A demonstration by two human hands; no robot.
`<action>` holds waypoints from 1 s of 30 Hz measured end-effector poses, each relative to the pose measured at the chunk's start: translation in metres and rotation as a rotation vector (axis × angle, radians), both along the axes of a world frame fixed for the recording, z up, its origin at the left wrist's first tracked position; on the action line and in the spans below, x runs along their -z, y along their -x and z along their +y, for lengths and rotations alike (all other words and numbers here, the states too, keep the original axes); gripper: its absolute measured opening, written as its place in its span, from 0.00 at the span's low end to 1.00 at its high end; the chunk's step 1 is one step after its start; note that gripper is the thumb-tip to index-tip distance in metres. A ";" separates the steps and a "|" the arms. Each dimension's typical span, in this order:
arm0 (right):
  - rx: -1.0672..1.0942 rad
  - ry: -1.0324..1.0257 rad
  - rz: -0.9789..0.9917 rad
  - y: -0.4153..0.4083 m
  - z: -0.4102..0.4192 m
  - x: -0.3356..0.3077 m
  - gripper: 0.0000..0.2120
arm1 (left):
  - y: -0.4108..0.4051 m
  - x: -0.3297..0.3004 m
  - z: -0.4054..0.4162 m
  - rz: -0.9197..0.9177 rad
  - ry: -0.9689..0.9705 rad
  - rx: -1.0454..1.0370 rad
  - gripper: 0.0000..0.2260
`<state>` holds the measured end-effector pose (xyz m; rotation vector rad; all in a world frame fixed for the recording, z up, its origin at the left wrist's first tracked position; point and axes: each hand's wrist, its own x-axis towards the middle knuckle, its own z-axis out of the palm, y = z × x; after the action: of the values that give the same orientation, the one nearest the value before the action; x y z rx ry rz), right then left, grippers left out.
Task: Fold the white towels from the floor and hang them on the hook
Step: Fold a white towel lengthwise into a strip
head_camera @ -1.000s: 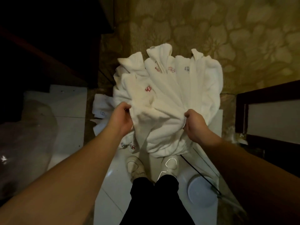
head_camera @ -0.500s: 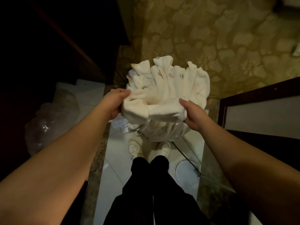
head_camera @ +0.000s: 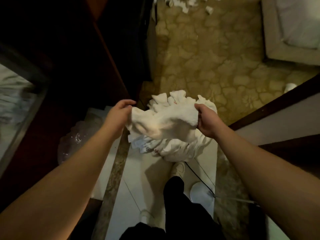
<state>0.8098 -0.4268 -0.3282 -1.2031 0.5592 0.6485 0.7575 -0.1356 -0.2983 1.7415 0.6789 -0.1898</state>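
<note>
between my hands: bundle of white towels (head_camera: pixel 164 125), held above the floor. left hand (head_camera: pixel 119 115) pinches its left edge; right hand (head_camera: pixel 206 122) grips its right end.

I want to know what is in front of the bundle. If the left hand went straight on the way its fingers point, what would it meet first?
The left hand grips the towel bundle, fingers pointing up and right in the picture. First in that line is probably the dark wooden panel edge, then patterned carpet; depth is unclear.
</note>
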 end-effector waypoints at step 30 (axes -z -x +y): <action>-0.754 -0.004 -0.904 0.421 0.173 -0.337 0.11 | 0.480 -0.307 0.028 -0.498 -0.421 -0.068 0.04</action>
<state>0.3893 -0.2539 0.0093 -1.5440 -0.6876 0.6332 0.2771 -0.1081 0.0086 2.0525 0.4237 0.4532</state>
